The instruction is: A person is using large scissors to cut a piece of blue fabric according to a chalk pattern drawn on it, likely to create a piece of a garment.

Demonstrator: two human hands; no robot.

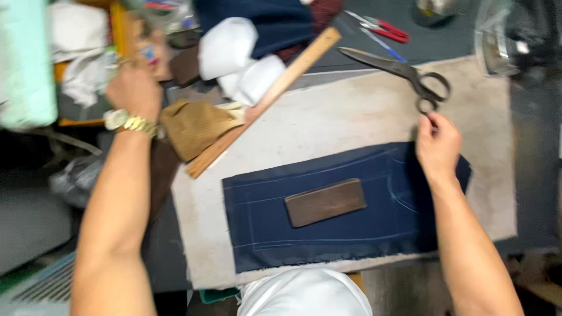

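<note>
Over at ten o'clock, the left hand [133,90], with a gold metal wristwatch [126,122] on its wrist, reaches into a blurred clutter of cloth and small items; its fingers curl away from the camera, so I cannot tell whether it grips anything. Just to the right of that wrist lies a folded tan corduroy scrap [196,126], touching a long wooden ruler [263,102] that runs diagonally from eight o'clock up toward one o'clock. White rounded pads [237,58] sit above the ruler at twelve o'clock.

At the centre, a rectangular piece of dark navy cloth [328,222] lies flat on a worn beige pressing pad [351,117]. Pale chalk lines run along its length and curve near its right end; its lower edge is frayed. A dark brown oblong wooden block [325,202] rests on its middle, slightly tilted.

At three o'clock, the right hand [438,143] presses down on the cloth's upper right corner, fingers bent and close together, holding nothing apart from the cloth beneath it. Just above its fingertips lie large dark metal shears [404,73], blades pointing toward eleven o'clock. Red-handled snips [383,28] lie farther up.
</note>
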